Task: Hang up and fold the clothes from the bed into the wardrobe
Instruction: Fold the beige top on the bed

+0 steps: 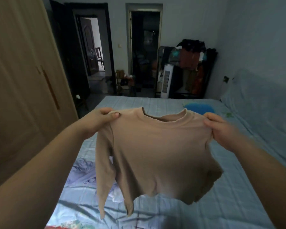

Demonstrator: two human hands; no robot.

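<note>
Left grip (100, 120) and right grip (220, 129) are each pinching a shoulder of the top (155, 154), holding it spread in the air over the bed (229, 212). I am judging this as the start of a fold. Next I am needing to lay it flat, or carry it to the wardrobe (20, 96) on my left.

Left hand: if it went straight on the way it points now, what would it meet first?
The left hand pinches the beige shirt at the shoulder, so the shirt comes first. Beyond it, probably only open air over the bed; depth is unclear.
</note>
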